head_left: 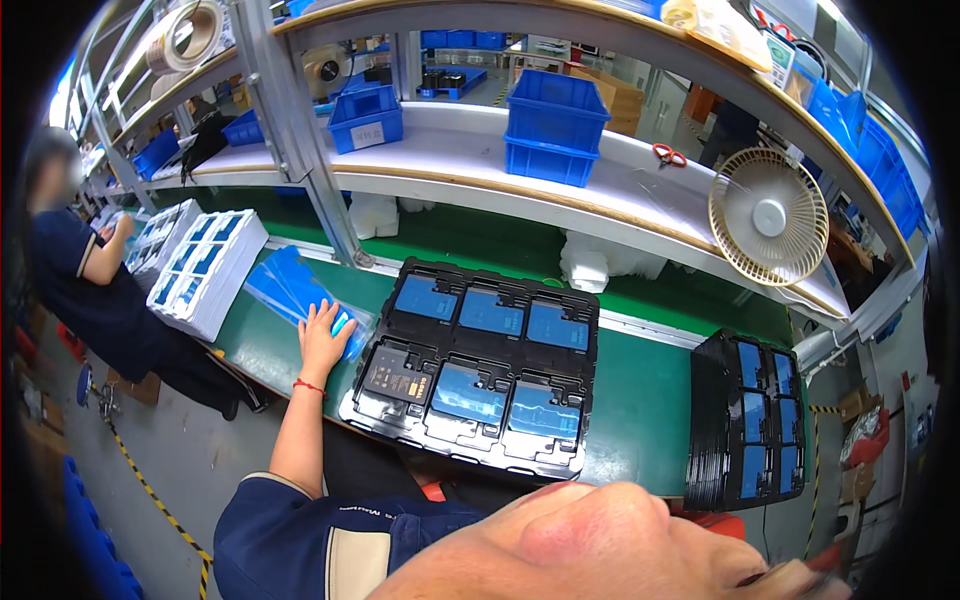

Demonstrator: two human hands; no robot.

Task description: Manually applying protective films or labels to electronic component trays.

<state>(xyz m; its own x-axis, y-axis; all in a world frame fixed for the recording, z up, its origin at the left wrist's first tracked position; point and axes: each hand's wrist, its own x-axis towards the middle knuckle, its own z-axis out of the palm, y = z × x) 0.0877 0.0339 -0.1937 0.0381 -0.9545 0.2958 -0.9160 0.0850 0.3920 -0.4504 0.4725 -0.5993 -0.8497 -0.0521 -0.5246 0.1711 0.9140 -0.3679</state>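
Observation:
My left hand (322,338) reaches to the left of the tray with its fingers apart, resting on a spread of blue film sheets (285,283) in clear plastic. A small bright blue piece (342,324) lies against its fingertips; I cannot make out whether they touch it. Beside the hand, on the green bench (640,420), sits a black plastic tray (465,440) with two rows of flat rectangular units. Most units, such as the top middle one (490,312), have a blue face. At the near left, one unit (400,374) shows a black face with pale print. My right hand is outside the picture.
A stack of black trays (712,430) stands at the right end; white trays (207,270) are piled left. Above the bench, a shelf (450,175) holds blue bins (553,130) and red-handled scissors (668,155). A fan (768,217) hangs right. Another person (85,270) stands far left.

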